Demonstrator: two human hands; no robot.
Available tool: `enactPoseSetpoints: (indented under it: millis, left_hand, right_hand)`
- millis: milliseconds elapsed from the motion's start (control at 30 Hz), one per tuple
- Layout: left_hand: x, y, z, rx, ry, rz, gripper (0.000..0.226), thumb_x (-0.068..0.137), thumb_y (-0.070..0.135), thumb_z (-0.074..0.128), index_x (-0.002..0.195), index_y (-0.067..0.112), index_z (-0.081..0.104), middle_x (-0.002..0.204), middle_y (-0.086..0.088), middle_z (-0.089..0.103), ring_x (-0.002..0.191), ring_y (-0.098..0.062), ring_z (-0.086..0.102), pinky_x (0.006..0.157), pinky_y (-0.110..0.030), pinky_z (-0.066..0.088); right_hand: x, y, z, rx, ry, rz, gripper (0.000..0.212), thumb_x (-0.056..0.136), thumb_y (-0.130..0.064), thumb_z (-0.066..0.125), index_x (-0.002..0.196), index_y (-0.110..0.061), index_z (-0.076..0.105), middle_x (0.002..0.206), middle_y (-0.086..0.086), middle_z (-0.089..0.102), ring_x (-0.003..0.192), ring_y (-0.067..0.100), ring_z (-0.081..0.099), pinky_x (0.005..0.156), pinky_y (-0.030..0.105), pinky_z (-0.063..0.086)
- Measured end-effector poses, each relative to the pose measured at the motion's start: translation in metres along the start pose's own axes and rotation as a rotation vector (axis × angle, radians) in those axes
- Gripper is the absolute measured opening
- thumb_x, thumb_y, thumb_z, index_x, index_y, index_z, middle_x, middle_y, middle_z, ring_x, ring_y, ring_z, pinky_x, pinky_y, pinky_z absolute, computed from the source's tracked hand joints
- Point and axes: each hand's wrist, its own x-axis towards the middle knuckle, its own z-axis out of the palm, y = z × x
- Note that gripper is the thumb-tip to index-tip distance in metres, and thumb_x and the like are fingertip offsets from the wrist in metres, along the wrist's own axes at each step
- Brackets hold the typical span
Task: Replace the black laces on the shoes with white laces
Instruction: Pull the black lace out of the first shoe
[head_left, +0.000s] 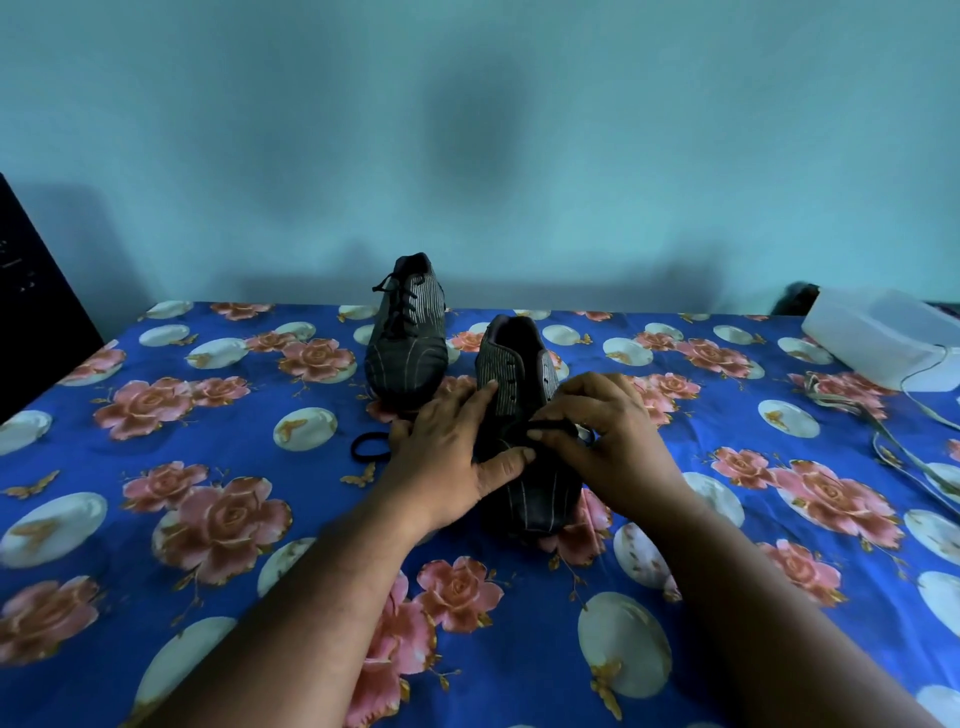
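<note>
Two dark striped shoes stand on the blue flowered cloth. The far shoe (406, 332) is laced with a black lace. The near shoe (524, 415) shows empty upper eyelets. My left hand (449, 457) holds the near shoe's left side, thumb across its front. My right hand (605, 441) pinches the black lace (550, 427) over the shoe's lower eyelets. A loop of that black lace (370, 446) lies on the cloth left of my left hand. White laces (852, 410) lie at the right.
A white plastic box (883, 338) with a thin cord sits at the back right. A black object (36, 312) leans at the left edge. A turquoise wall stands behind the table.
</note>
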Motion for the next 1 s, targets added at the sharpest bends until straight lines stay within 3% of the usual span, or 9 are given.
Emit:
enactPoseSetpoints:
  millis: [167,300,467,533,600,700,800,900,1000]
  left_hand:
    - [0.001,0.0,-0.001,-0.036,-0.001,0.025,0.099,0.077,0.082,0.032,0.161,0.037,0.008,0.171,0.007,0.001,0.155,-0.008,-0.006,0.121,-0.056,0.005]
    - [0.001,0.0,0.0,0.007,-0.003,0.015,0.097,0.078,0.083,0.03,0.161,0.038,0.009,0.171,0.009,0.001,0.155,-0.007,-0.006,0.12,-0.057,0.005]
    - [0.0,0.001,0.001,0.045,0.006,0.003,0.09,0.086,0.08,0.037,0.161,0.038,0.01,0.171,0.008,-0.001,0.155,-0.008,-0.007,0.119,-0.057,0.005]
    - [0.0,0.0,0.002,0.035,0.007,0.009,0.099,0.08,0.089,0.036,0.161,0.039,0.009,0.171,0.008,0.0,0.155,-0.007,-0.006,0.118,-0.055,0.006]
    - [0.0,-0.002,0.003,0.002,0.007,0.02,0.107,0.073,0.096,0.031,0.161,0.04,0.008,0.171,0.008,0.001,0.155,-0.006,-0.007,0.117,-0.053,0.004]
    - [0.001,-0.005,0.004,-0.054,0.013,0.021,0.107,0.068,0.095,0.023,0.16,0.043,0.007,0.171,0.009,0.001,0.154,-0.003,-0.008,0.118,-0.055,0.001]
    - [0.002,-0.006,0.002,-0.138,-0.023,0.026,0.111,0.065,0.097,0.03,0.16,0.044,0.007,0.17,0.012,-0.001,0.154,-0.002,-0.01,0.121,-0.059,-0.002]
    - [0.003,-0.011,-0.002,-0.212,-0.095,0.053,0.128,0.054,0.106,0.036,0.16,0.044,0.003,0.169,0.015,-0.006,0.153,-0.002,-0.016,0.121,-0.056,-0.006]
    - [0.003,-0.018,-0.005,-0.182,-0.145,0.085,0.138,0.044,0.11,0.035,0.159,0.047,-0.006,0.168,0.019,-0.014,0.151,0.0,-0.022,0.121,-0.055,-0.006]
  right_hand:
    - [0.0,0.004,-0.004,0.245,-0.027,0.034,0.014,0.088,-0.048,0.068,0.093,-0.037,0.074,0.097,-0.021,0.065,0.103,0.013,0.059,0.088,0.032,0.045]
    - [-0.001,0.005,-0.014,0.496,0.016,0.063,0.013,0.092,-0.019,0.072,0.088,-0.008,0.075,0.089,0.0,0.068,0.088,0.016,0.063,0.081,0.026,0.048]
    - [0.002,0.011,-0.026,0.997,0.288,0.492,0.018,0.097,-0.018,0.059,0.081,-0.012,0.064,0.083,0.003,0.063,0.078,0.016,0.055,0.077,0.03,0.046]
    - [0.002,0.02,-0.027,0.803,0.284,0.623,0.023,0.102,-0.021,0.057,0.08,-0.014,0.062,0.084,0.005,0.063,0.08,0.017,0.055,0.076,0.035,0.045]
    - [0.0,0.029,-0.025,0.532,0.148,0.71,0.023,0.101,-0.029,0.06,0.084,-0.014,0.063,0.088,0.007,0.066,0.079,0.018,0.056,0.071,0.043,0.051]
    - [-0.002,0.043,-0.022,0.289,0.002,0.742,0.015,0.097,-0.036,0.065,0.091,-0.023,0.065,0.095,0.001,0.065,0.085,0.02,0.061,0.06,0.043,0.061]
    - [-0.004,0.051,-0.02,-0.03,0.039,0.62,0.008,0.093,-0.039,0.068,0.093,-0.032,0.064,0.098,-0.006,0.061,0.1,0.023,0.057,0.08,0.043,0.053]
    - [-0.003,0.046,-0.022,0.071,0.132,0.471,0.004,0.095,-0.032,0.068,0.096,-0.028,0.068,0.091,-0.009,0.062,0.088,0.013,0.057,0.074,0.031,0.045]
    - [-0.004,0.034,-0.022,0.217,-0.078,0.309,0.026,0.09,-0.048,0.066,0.101,-0.024,0.071,0.09,-0.01,0.065,0.083,0.007,0.057,0.07,0.02,0.044]
